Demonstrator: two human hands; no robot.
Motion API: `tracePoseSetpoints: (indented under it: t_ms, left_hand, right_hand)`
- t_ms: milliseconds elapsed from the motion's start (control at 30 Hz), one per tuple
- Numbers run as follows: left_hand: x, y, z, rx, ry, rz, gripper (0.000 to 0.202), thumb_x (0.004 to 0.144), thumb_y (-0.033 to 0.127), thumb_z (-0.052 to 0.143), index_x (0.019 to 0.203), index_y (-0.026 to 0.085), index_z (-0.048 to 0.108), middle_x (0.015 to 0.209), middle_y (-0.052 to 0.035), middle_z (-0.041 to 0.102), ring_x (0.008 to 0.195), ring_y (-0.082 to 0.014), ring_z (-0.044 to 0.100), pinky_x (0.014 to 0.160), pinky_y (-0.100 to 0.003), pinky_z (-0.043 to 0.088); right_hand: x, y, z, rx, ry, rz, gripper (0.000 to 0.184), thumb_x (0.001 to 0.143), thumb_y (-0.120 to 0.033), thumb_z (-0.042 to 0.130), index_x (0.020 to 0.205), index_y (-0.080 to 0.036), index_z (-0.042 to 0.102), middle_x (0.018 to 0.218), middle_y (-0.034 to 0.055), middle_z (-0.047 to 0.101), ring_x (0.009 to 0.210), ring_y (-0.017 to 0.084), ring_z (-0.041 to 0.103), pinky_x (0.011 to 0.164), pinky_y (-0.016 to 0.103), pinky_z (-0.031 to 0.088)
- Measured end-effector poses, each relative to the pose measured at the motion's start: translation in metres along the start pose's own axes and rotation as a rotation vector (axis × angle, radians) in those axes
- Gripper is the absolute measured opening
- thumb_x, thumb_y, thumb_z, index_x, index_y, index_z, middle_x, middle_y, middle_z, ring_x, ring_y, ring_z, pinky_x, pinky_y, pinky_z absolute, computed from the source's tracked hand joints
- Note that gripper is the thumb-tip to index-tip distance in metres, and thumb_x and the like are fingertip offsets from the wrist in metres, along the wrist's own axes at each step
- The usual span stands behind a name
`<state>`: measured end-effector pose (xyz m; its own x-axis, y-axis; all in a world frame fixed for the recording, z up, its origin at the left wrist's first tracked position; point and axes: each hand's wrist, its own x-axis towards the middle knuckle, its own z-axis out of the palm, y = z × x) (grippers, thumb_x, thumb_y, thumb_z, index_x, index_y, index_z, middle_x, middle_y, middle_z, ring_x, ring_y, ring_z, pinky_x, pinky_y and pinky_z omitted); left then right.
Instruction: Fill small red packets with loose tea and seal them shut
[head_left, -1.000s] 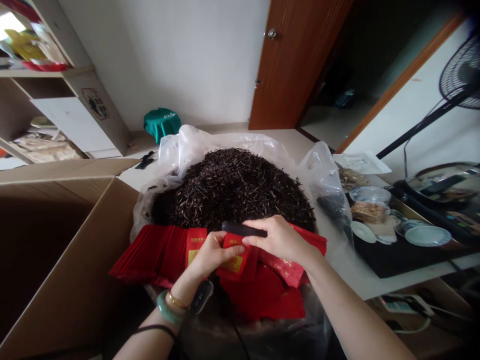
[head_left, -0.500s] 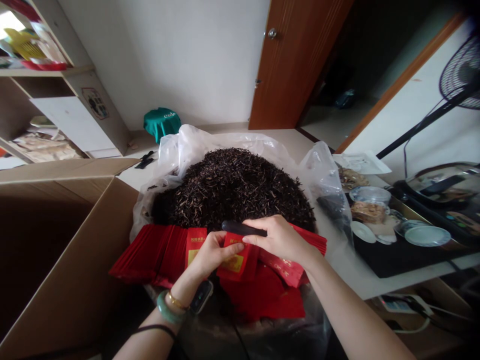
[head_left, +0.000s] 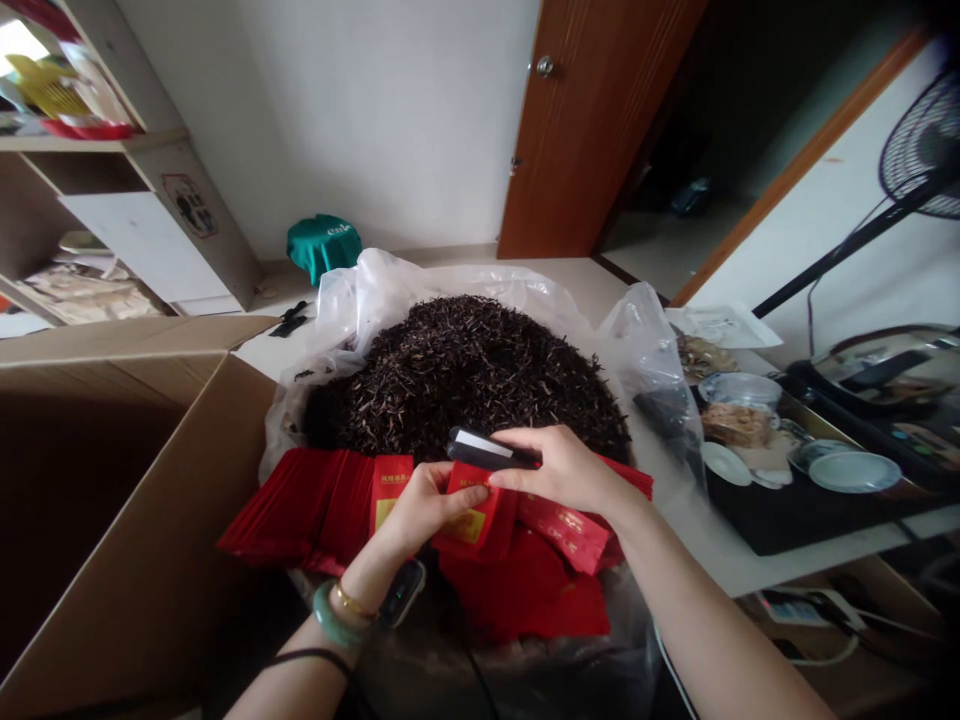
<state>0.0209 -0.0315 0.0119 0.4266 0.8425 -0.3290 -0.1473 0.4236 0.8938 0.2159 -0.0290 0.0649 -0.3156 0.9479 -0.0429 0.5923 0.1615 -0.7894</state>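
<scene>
My left hand (head_left: 424, 510) pinches a small red tea packet (head_left: 469, 528) with a yellow label, its thumb lying across the front. In my right hand (head_left: 564, 472) is a black handheld bag sealer (head_left: 487, 452), a pale strip showing on its side. The sealer lies at the packet's top edge; whether its jaws are closed on it I cannot make out. Behind both hands rises a heap of dark loose tea leaves (head_left: 480, 370) in a clear plastic bag (head_left: 397, 280). Rows of upright red packets (head_left: 300, 510) stand to the left, and more red packets (head_left: 532, 595) lie below.
An open cardboard box (head_left: 150, 530) takes up the left side. On the right, a table holds a black mat (head_left: 780, 525), a white bowl (head_left: 855, 470) and a clear round container (head_left: 739, 400). Farther back are a teal-covered stool (head_left: 324, 245) and a brown door (head_left: 592, 120).
My right hand has turned the sealer slightly, so that its pale strip now faces me. My left hand and the packet have stayed almost still.
</scene>
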Motion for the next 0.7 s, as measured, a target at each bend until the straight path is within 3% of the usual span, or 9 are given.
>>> tracePoseSetpoints:
  t_ms: [233,467,700]
  left_hand:
    - [0.000,0.002,0.001,0.068,0.023,0.015,0.039,0.042,0.039,0.089,0.066,0.013,0.073,0.059,0.0000,0.068,0.052,-0.0117,0.056,0.053,-0.022,0.046]
    - [0.003,0.004,0.002,0.081,0.146,0.196,0.039,0.046,0.042,0.087,0.073,0.016,0.077,0.074,-0.0036,0.074,0.078,-0.0218,0.065,0.076,-0.029,0.052]
    - [0.004,0.000,-0.001,0.095,0.205,0.191,0.040,0.046,0.047,0.086,0.065,0.014,0.073,0.066,-0.0032,0.072,0.063,-0.0174,0.062,0.062,-0.025,0.048]
  right_hand:
    - [0.000,-0.005,0.013,-0.094,0.051,-0.016,0.036,0.075,-0.033,0.072,0.110,-0.025,0.072,0.110,0.0040,0.072,0.103,0.028,0.068,0.090,0.037,0.054]
    - [-0.001,-0.007,0.017,-0.077,0.036,0.006,0.040,0.078,-0.037,0.070,0.115,-0.021,0.069,0.114,0.0081,0.069,0.106,0.028,0.067,0.093,0.038,0.053]
    - [0.003,-0.004,0.015,0.089,-0.024,0.021,0.037,0.076,-0.036,0.070,0.111,-0.023,0.070,0.108,0.0040,0.073,0.101,0.026,0.068,0.089,0.037,0.053]
